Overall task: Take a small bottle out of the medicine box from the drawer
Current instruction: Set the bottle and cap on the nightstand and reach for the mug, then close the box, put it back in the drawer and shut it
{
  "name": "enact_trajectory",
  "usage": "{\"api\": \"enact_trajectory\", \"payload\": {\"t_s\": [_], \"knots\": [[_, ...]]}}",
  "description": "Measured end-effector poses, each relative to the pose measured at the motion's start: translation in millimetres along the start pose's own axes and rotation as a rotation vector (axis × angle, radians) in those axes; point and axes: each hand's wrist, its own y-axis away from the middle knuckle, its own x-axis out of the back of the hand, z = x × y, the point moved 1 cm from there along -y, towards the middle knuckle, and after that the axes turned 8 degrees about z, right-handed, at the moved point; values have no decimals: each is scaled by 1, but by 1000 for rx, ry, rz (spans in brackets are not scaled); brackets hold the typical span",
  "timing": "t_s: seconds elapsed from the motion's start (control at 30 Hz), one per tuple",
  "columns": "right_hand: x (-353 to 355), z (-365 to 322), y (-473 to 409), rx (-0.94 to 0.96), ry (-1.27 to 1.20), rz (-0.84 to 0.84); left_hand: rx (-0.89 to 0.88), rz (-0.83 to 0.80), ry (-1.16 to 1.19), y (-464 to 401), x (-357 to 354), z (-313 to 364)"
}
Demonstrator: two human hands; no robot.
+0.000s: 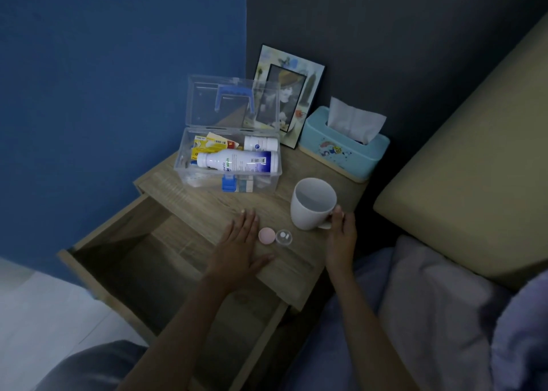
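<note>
- The medicine box (228, 165) is seen on the worktop (207, 210), lid raised, at 12 o'clock from the left hand (241, 247); the drawer (154, 272) below stands pulled open and appears empty.
- A small bottle (261, 143) is noted lying on its side in the far right corner of the box, long axis running 9-to-3 o'clock, behind a larger bottle (237, 161) that lies the same way.
- The left hand is laid flat on the worktop, fingers (247, 217) spread apart and holding nothing.
- A pink cap (266, 236) and a clear dish (283, 237) with what look like tablets are seen just beside that hand, at its 3 o'clock.
- The right hand (342, 230) is placed at the handle of a white mug (312, 202); its fingers are curled on the handle.
- Judgement: the small bottle lies at about 1 o'clock from the left hand and 11 o'clock from the right. The left, being free, is better placed; a reach over the larger bottle would be required.
</note>
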Motion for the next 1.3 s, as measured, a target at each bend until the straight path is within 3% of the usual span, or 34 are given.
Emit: {"api": "enact_trajectory", "payload": {"t_s": [0.23, 0.33, 0.43, 0.53, 0.6, 0.67, 0.8, 0.9, 1.07, 1.2, 1.3], "knots": [[7, -6, 5, -69, -21, -27, 20, -16, 45, 2, 3, 2], [15, -18, 4, 25, 8, 8, 93, 5, 202, 8, 17, 1], [3, -51, -6, 166, -29, 23, 94, 287, 249, 10, 50, -5], [-44, -93, -27, 229, -99, -90, 137, 628, 237, -7, 85, -24], [-89, -115, -48, 217, -76, -188, 249, 746, 275, -27, 104, -41], [-136, -124, -76, 169, -2, -282, 403, 726, 302, -49, 115, -60], [-201, -125, -119, 24, 206, -403, 621, 457, 282, -81, 115, -93], [-219, -126, -137, -192, 266, -402, 712, 402, 559, -92, 111, -102], [-221, -128, -141, -351, -3, -315, 785, 453, 847, -97, 108, -100], [-194, -128, -110, -302, -358, -205, 840, 557, 1091, -95, 113, -98], [-165, -120, -67, -284, -427, -186, 919, 570, 1292, -94, 114, -99]]}}
